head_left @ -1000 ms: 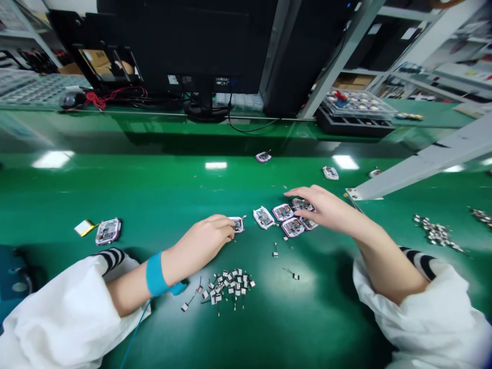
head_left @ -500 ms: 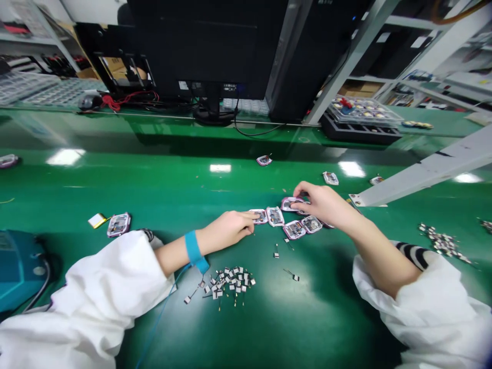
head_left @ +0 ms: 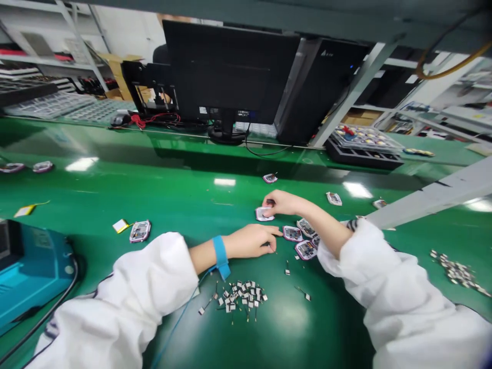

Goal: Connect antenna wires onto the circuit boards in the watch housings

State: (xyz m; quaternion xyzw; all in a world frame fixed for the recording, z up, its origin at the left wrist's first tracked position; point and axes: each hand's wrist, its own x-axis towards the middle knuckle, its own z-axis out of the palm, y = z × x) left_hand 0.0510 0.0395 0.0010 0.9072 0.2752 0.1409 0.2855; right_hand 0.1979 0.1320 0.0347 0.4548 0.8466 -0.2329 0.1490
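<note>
My right hand point(head_left: 280, 203) rests its bunched fingertips on a white-rimmed circuit module point(head_left: 264, 214) on the green bench top point(head_left: 169, 200). My left hand point(head_left: 251, 242) lies just below it, its index finger reaching towards a pink-rimmed circuit module point(head_left: 292, 233). That module belongs to a loose group with several others point(head_left: 306, 250). Below my left wrist lies a heap of tiny wired components point(head_left: 241, 297). A blue wrist strap point(head_left: 220, 254) circles my left wrist, and its blue cord point(head_left: 184, 307) trails down across the bench.
A teal device point(head_left: 33, 271) with a black cable sits at the left, near a module point(head_left: 140, 231) and a small flat battery point(head_left: 120, 226). A monitor point(head_left: 230, 72) stands behind the bench. A parts tray point(head_left: 363, 141) sits at the back right, above a white beam point(head_left: 434, 205).
The view has tilted upward. My right hand has moved left from the module group to the white-rimmed module. My left hand has moved right, and my sleeves cover more of my forearms.
</note>
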